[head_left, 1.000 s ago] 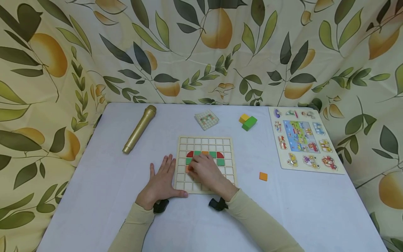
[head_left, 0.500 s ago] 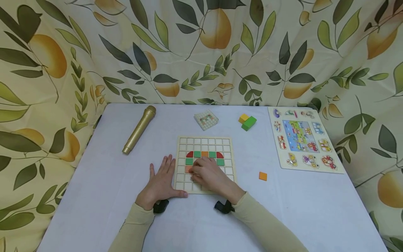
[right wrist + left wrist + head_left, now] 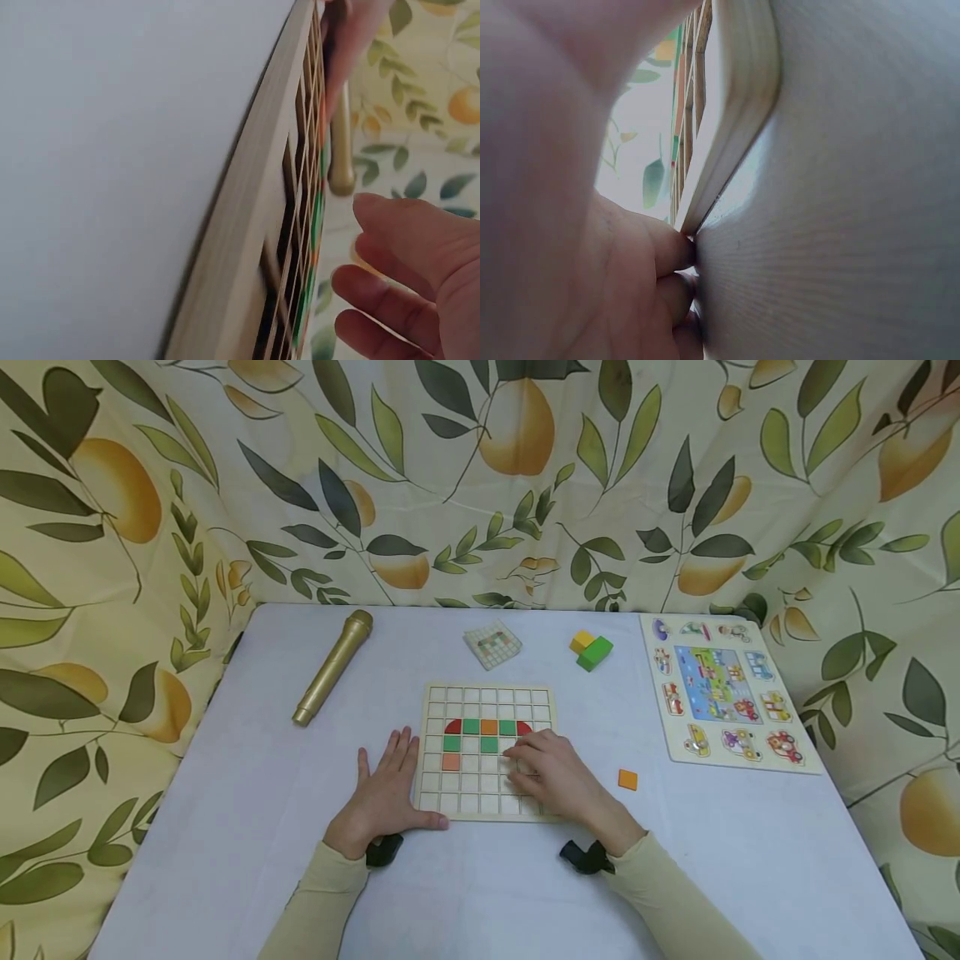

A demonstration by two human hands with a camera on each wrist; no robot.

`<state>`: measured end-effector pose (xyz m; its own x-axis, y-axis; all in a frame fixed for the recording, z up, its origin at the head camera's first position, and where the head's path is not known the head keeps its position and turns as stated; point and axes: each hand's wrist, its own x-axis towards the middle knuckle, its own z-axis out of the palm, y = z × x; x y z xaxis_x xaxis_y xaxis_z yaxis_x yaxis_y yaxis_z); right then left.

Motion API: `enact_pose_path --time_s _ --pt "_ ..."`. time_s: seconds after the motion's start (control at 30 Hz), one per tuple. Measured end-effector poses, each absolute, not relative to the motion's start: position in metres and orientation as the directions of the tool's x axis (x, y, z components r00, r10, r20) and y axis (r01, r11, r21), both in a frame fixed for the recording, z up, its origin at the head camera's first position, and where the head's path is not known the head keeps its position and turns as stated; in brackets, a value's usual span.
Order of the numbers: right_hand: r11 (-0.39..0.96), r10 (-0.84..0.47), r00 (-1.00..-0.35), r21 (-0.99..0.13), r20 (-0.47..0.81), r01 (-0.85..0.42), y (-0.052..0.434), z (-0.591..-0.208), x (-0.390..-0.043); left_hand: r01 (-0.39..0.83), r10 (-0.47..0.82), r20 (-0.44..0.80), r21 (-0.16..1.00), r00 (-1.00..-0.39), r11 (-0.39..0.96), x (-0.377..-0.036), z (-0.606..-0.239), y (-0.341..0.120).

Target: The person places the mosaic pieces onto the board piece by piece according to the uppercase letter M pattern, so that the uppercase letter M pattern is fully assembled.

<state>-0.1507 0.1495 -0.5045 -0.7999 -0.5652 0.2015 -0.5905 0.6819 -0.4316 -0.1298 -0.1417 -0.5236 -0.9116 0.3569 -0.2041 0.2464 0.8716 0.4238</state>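
left hand lies flat, fingers straight, grip holding nothing, against the square grid board mid-frame, edges squared to the table. right hand rests relaxed on its lower right cells. visible tiles: four green, two red, two orange; one loose orange tile lies to the right.

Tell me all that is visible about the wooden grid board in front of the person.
The wooden grid board is a pale, square tray of light wood, divided by thin slats into small square cells. It lies flat on the white table. Its upper rows hold red, green and orange tiles; most cells are empty. The left hand rests flat against its left edge, thumb at the near corner. The right hand lies over its right side, covering some cells.
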Motion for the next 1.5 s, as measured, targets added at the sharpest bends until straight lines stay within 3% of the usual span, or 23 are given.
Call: enact_pose_path --time_s 0.33,0.73,1.5 --pt "0.769 -0.413 -0.893 -0.456 0.180 -0.448 0.207 -0.502 -0.137 0.242 0.356 -0.205 0.429 -0.912 0.870 -0.130 -0.525 -0.142" --pt "0.847 -0.257 -0.950 -0.433 0.177 -0.309 0.266 -0.501 -0.114 0.244 0.357 -0.215 0.421 -0.909 0.874 -0.130 -0.526 -0.142" --pt "0.905 -0.085 -0.993 -0.410 0.076 -0.109 0.273 -0.509 -0.107 0.248 0.356 -0.197 0.422 -0.914 0.872 -0.131 -0.527 -0.142"
